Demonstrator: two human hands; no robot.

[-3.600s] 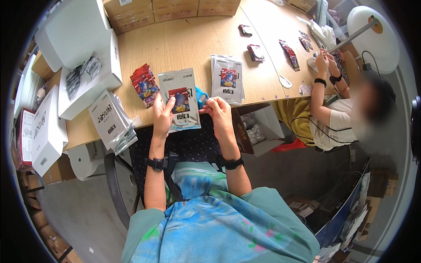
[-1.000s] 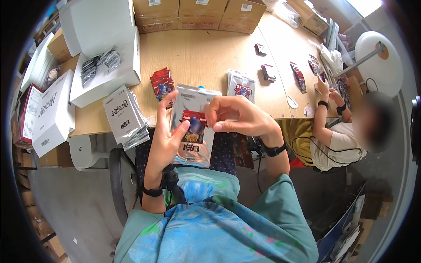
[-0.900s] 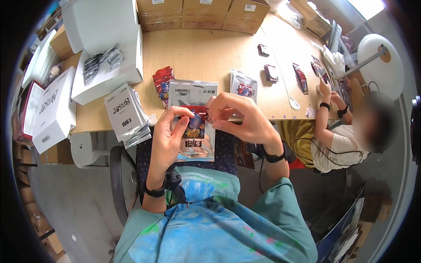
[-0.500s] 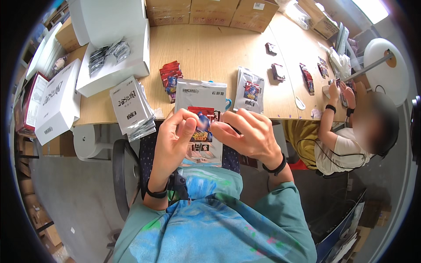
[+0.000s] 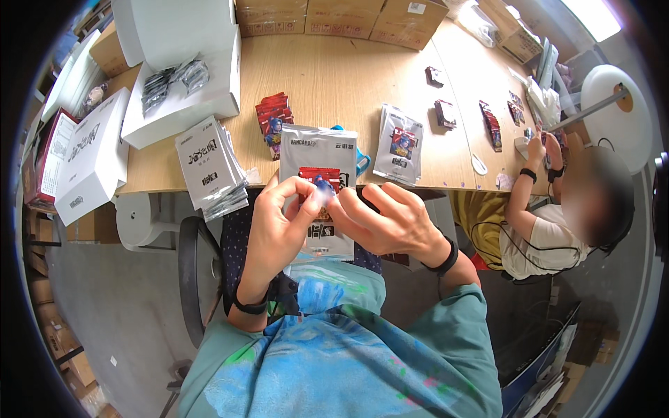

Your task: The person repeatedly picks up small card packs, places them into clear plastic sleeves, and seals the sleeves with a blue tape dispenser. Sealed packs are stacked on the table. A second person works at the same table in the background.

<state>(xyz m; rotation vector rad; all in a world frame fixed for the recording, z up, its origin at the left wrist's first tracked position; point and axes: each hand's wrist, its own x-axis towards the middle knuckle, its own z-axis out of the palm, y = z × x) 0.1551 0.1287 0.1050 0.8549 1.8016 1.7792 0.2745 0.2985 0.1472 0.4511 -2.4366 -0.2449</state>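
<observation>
A large silver-white foil bag (image 5: 289, 150) lies in front of me at the table's near edge, reaching toward my lap. On its face is a small red packet (image 5: 317, 172) with a blue figure, partly covered by my fingers; I cannot tell whether it lies loose or is stuck on. My left hand (image 5: 282, 212) pinches thumb and forefinger together over the packet. Close against it, my right hand (image 5: 387, 219) is closed too, thumb and forefinger meeting the left fingertips. Whatever is pinched between them is blurred and too small to name.
Left of the bag stands a fanned stack of red packets (image 5: 273, 115); silver bags lie in piles left (image 5: 205, 157) and right (image 5: 399, 150). An open white box (image 5: 216, 104) holds dark wrapped packs. Cardboard boxes (image 5: 341, 17) line the back. Another person (image 5: 550, 230) handles packets at right.
My right hand has come left and its fingertips now meet those of my left hand. The left thumb has closed toward its forefinger. The view has shifted slightly.
</observation>
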